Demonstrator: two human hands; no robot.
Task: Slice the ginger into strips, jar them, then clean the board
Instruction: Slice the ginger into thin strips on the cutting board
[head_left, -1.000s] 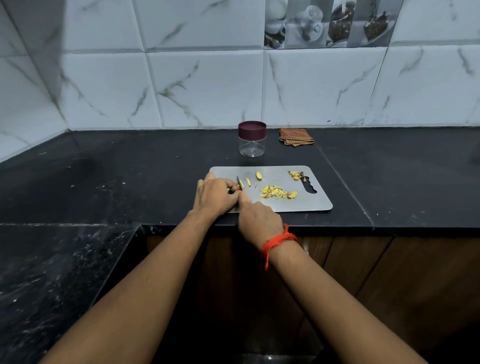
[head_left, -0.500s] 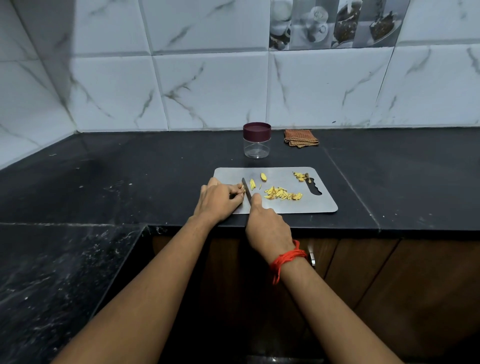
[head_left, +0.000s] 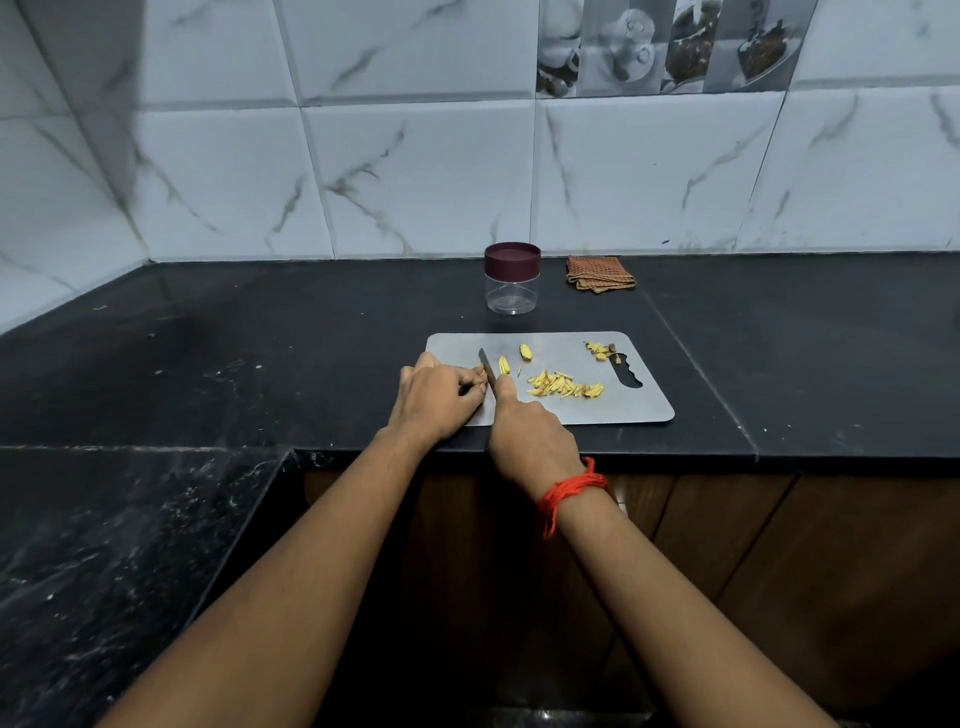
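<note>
Against marbled tiles (head_left: 415, 182), black counter (head_left: 260, 364) holds board (head_left: 641, 408).

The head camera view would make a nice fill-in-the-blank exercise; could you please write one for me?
1. The knife is gripped by the ____ hand, while the left hand pinches a ginger piece.
2. The pile of cut strips lies on the ____, not in the jar.
3. The folded cloth lies to the ____ of the jar.
4. The red thread is tied round the right ____.

Missing words: right; board; right; wrist.
</note>
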